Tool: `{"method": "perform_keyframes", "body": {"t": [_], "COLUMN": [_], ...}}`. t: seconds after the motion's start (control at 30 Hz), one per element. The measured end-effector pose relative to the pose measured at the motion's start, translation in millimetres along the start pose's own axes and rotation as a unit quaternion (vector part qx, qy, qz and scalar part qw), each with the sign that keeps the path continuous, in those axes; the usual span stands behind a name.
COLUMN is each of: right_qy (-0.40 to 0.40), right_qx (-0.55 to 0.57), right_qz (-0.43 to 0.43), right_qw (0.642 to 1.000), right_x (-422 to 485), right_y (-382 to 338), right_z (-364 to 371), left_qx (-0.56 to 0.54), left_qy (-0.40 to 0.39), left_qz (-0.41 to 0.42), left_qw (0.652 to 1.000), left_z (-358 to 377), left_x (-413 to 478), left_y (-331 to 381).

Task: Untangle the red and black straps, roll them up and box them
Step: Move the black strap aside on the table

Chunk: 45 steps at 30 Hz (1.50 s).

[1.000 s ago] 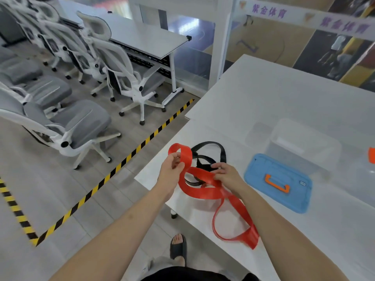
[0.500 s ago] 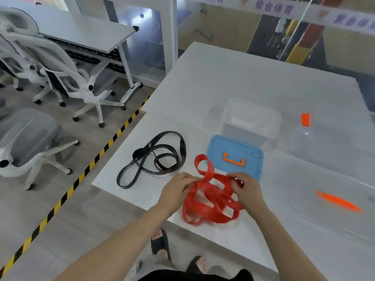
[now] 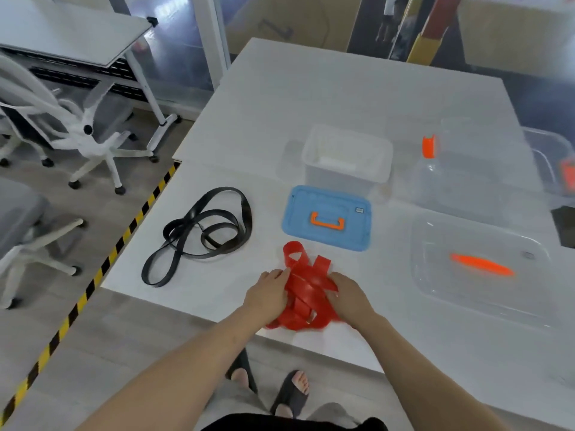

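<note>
The red strap is bunched in loose loops near the table's front edge. My left hand grips its left side and my right hand grips its right side. The black strap lies apart from it on the table to the left, in loose loops, touched by neither hand. A small clear box stands open behind, with its blue lid with an orange handle lying flat in front of it.
A large clear lid with an orange handle lies at the right, and a bigger clear bin stands behind it. White table edge runs along the left; office chairs and yellow-black floor tape beyond.
The red strap has come free of the black one, which now lies alone at the left. Both hands have gathered the red strap into a tighter bunch nearer the front edge.
</note>
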State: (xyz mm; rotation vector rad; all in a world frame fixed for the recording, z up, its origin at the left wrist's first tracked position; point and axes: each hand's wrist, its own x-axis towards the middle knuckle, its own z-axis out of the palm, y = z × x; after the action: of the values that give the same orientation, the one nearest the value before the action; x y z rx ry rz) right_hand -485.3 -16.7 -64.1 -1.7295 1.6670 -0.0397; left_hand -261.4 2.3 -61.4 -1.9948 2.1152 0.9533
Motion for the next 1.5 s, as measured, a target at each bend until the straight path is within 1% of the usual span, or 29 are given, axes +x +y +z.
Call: {"method": "perform_keyframes", "body": {"t": [0.1, 0.2, 0.3, 0.37, 0.47, 0.57, 0.67, 0.8, 0.9, 0.97, 1.03, 1.07, 1.13, 1.23, 1.33, 1.4, 1.5], "right_qy": [0.018, 0.054, 0.096, 0.102, 0.093, 0.065, 0.022, -0.034, -0.054, -0.072, -0.085, -0.079, -0.057, -0.06, -0.086, -0.095, -0.114], "right_qx": [-0.002, -0.012, -0.032, -0.04, -0.056, -0.075, -0.107, -0.192, -0.24, -0.251, -0.236, -0.228, -0.197, -0.146, -0.157, -0.155, -0.094], "right_qz": [-0.006, -0.054, -0.097, -0.129, -0.168, -0.195, -0.206, -0.212, -0.206, -0.171, -0.117, -0.102, -0.101, -0.115, -0.121, -0.137, -0.161], "right_qw": [1.0, 0.997, 0.99, 0.986, 0.98, 0.976, 0.972, 0.958, 0.947, 0.95, 0.961, 0.965, 0.973, 0.981, 0.976, 0.974, 0.976], "right_x": [2, 2, 8, 16, 32, 53, 78, 110, 138, 155, 166, 171, 174, 165, 147, 138, 133], "right_y": [-1, -13, -35, -56, -90, -124, -162, -214, -236, -239, -239, -238, -236, -241, -256, -266, -278], "right_z": [-2, -6, -6, -1, 12, 28, 46, 74, 96, 109, 118, 123, 130, 134, 141, 147, 146], "left_qx": [-0.037, -0.063, -0.078, -0.092, -0.116, -0.141, -0.153, -0.181, -0.204, -0.222, -0.245, -0.258, -0.291, -0.348, -0.405, -0.414, -0.4], "left_qy": [-0.001, 0.005, 0.031, 0.058, 0.105, 0.153, 0.169, 0.182, 0.163, 0.128, 0.094, 0.079, 0.06, 0.067, 0.086, 0.079, 0.076], "left_qz": [-0.009, -0.025, -0.036, -0.047, -0.069, -0.099, -0.136, -0.206, -0.265, -0.298, -0.328, -0.339, -0.354, -0.343, -0.321, -0.302, -0.26], "left_qw": [0.999, 0.998, 0.996, 0.993, 0.985, 0.973, 0.964, 0.944, 0.928, 0.919, 0.907, 0.901, 0.887, 0.87, 0.852, 0.855, 0.876], "left_z": [-5, -12, -21, -27, -36, -49, -67, -87, -90, -90, -91, -91, -90, -87, -91, -94, -82], "left_x": [-1, -4, -12, -19, -28, -35, -38, -37, -33, -28, -19, -15, -6, 8, 23, 34, 57], "left_y": [-6, -13, -26, -41, -73, -113, -156, -212, -250, -272, -287, -293, -299, -307, -308, -307, -312]}}
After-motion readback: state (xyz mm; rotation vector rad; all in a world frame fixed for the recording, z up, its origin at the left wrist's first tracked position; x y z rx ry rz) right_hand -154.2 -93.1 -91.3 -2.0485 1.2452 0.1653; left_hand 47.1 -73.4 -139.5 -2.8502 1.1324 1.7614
